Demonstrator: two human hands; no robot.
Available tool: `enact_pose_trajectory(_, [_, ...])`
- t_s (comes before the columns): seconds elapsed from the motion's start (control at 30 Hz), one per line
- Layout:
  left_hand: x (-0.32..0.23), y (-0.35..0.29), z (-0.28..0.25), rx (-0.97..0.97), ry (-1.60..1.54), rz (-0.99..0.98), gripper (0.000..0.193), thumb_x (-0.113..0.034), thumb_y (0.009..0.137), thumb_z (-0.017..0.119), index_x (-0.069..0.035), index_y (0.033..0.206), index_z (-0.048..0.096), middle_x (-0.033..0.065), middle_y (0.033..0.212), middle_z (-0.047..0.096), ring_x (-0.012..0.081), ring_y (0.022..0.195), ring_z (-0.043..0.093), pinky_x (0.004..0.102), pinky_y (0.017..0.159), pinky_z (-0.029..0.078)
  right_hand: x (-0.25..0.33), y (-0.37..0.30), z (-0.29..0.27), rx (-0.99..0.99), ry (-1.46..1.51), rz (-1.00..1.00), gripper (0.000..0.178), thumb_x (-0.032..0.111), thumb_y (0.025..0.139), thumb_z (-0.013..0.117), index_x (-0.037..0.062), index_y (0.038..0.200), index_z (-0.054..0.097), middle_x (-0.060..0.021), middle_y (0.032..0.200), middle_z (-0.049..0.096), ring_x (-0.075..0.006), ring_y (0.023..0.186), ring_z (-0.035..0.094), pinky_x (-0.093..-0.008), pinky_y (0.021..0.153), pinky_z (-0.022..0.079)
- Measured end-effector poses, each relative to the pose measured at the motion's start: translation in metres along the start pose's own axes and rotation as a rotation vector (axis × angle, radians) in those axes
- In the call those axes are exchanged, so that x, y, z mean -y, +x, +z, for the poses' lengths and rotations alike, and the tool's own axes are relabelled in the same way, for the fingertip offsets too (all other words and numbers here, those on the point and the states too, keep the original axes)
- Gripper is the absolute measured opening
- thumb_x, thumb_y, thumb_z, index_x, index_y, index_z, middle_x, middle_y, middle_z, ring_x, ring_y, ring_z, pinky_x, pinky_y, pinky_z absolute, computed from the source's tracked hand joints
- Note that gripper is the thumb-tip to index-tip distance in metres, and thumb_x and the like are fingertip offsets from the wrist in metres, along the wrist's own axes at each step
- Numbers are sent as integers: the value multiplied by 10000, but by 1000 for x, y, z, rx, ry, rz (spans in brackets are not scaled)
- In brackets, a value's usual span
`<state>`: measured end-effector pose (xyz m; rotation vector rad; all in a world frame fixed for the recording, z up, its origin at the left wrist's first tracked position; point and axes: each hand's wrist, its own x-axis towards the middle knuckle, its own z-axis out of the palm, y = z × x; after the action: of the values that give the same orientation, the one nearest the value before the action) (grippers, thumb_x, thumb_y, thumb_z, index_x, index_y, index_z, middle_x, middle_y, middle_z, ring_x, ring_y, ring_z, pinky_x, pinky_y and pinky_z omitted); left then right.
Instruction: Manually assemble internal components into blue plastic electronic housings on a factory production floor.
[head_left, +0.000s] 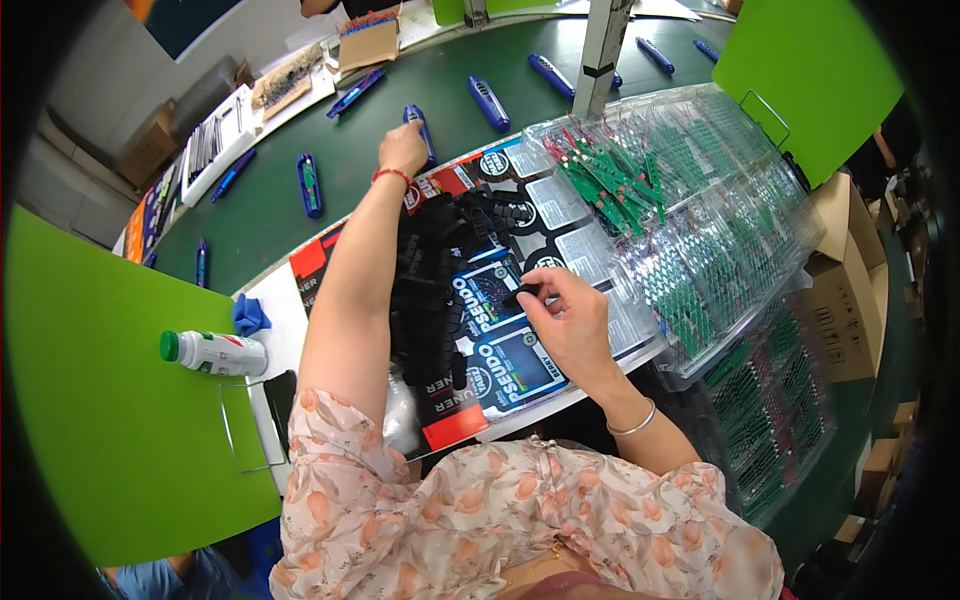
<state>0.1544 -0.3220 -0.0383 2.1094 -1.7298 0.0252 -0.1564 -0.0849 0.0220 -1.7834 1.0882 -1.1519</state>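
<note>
My left hand (403, 148) is stretched out to the far side of the bench, its fingers closed on the upper end of a blue pen-shaped plastic casing (424, 140). My right hand (572, 318) is nearer to me, pinching a small black part (528, 290) between thumb and fingers above the printed sheets. Between my arms lies a heap of black plastic parts (430, 290). It rests on printed sheets (515, 370) in blue, black and red. The exact shape of the pinched part is mostly hidden by my fingers.
Several blue casings, such as one (488, 104), lie spaced along the green bench (380, 112). Clear trays (700, 240) of green circuit boards (610, 185) stand to the right, beside a cardboard box (845, 290). A metal post (600, 60) rises behind. A white bottle (215, 352) stands left.
</note>
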Motion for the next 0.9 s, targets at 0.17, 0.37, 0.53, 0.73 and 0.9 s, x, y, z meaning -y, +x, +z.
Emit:
enact_pose_trajectory(0.17, [-20,-14,1,46,142,-69,248,-168,868,571,-61,1079,642,200,1059,681,385,1035,638,444,922,484,11,-15,-5,14,-50,-85,174,-16,791,693,10,958,655,-108,845,647,-200,667,645,-289,541,517])
enact_pose_trajectory(0.37, [3,-19,-20,-73,-535,-248,457,-83,862,583,-31,1306,490,221,975,681,334,863,684,417,796,554,18,-17,-24,-124,-48,-83,171,-3,797,695,2,966,672,-125,914,696,-194,755,682,-282,577,547])
enact_pose_trajectory(0.53, [-86,-139,-116,414,-1807,-160,697,21,910,424,-102,1533,138,249,1144,595,283,936,643,401,830,562,16,11,-34,-218,234,-13,168,25,836,697,-34,989,664,-97,887,707,-128,773,671,-260,646,546])
enact_pose_trajectory(0.73, [-118,-282,-123,451,-1701,-313,593,-51,934,418,-111,1503,262,105,964,610,129,675,565,255,567,474,30,20,-11,-167,237,-129,186,18,809,707,-5,993,701,-104,895,687,-150,752,665,-262,617,546])
enact_pose_trajectory(0.9, [-130,-328,-107,445,-1836,-414,592,-57,957,438,-146,1516,262,110,1008,609,134,693,556,258,576,467,12,7,-5,-25,76,-168,163,32,788,711,1,948,718,-115,828,677,-157,671,642,-279,584,524])
